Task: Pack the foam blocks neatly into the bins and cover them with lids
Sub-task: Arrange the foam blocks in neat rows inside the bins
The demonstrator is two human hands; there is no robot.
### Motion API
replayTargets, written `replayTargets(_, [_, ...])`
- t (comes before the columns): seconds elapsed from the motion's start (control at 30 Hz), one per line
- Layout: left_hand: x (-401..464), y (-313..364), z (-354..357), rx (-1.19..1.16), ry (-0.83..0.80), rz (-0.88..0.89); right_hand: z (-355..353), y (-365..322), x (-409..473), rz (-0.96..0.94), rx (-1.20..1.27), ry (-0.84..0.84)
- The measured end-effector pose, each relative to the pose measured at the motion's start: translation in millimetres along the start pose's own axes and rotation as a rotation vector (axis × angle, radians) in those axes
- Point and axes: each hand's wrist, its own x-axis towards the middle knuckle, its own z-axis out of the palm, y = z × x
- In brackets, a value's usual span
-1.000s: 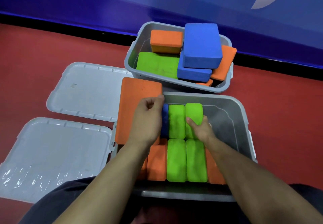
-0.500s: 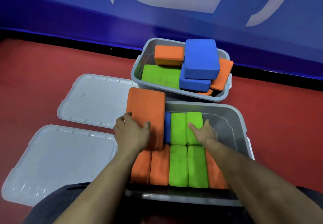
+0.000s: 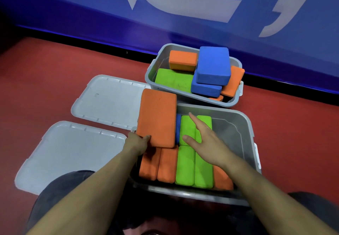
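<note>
1. Over the near bin's (image 3: pixel 245 124) left edge, my left hand (image 3: pixel 136 142) grips an orange block (image 3: pixel 156 118) by its near end, thumb on top, fingers hidden under it.
2. I judge the step to be slotting this block into the near bin, whose far row is not yet full.
3. My right hand (image 3: pixel 203 137) lies flat and spread open on the green blocks (image 3: pixel 187 130) of the far row, holding nothing, seemingly pressing them in place.
4. Beside them a blue block (image 3: pixel 178 126) shows as a thin strip, mostly covered by the orange one.
5. Next, I think, the orange block must turn on edge and slide down left of the blue; the gap looks tight.
6. To the right, the bin has bare floor for more blocks.
7. Beyond it, the far bin (image 3: pixel 154 69) holds blocks in a loose heap, still to be tidied.
8. Both lids (image 3: pixel 106 99) lie on the floor at left, off the bins.
</note>
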Motion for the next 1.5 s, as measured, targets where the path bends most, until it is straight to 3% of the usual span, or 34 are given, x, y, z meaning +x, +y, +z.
replayTargets(0.3, [-3.5, 6.0, 20.2, -0.041, -0.092, 0.010, 9.8, 8.6, 12.8, -0.001, -0.135, -0.128])
replayTargets(0.47, [-4.5, 17.7, 33.2, -0.073, -0.134, -0.103, 8.0, 15.3, 15.2, -0.005, -0.167, -0.153])
replayTargets(0.63, [-15.5, 26.1, 51.8, -0.185, -0.142, -0.138, 1.7, 18.7, 10.3, -0.053, -0.377, -0.174])
replayTargets(0.8, [-43.4, 57.6, 51.1, -0.112, -0.019, -0.092, -1.9, 21.7, 6.7, -0.185, -0.572, -0.112])
replayTargets(0.93, [-54.8, 79.1, 43.3, -0.163, -0.189, 0.010, -4.6, 22.3, 2.1, -0.195, -0.623, -0.023])
replayTargets(1.23, [-89.3, 100.2, 56.6, -0.345, -0.596, 0.164, -27.9, 24.7, -15.9, 0.042, -0.449, 0.097])
replayTargets(1.4, [-102.3, 116.4, 68.6, -0.341, -0.618, 0.304, -43.7, 38.1, -24.8, 0.176, -0.294, 0.273])
replayTargets(1.5, [-101.5, 117.4, 81.7, -0.085, -0.463, 0.469, -53.2, 46.7, -22.3, 0.304, -0.103, 0.403])
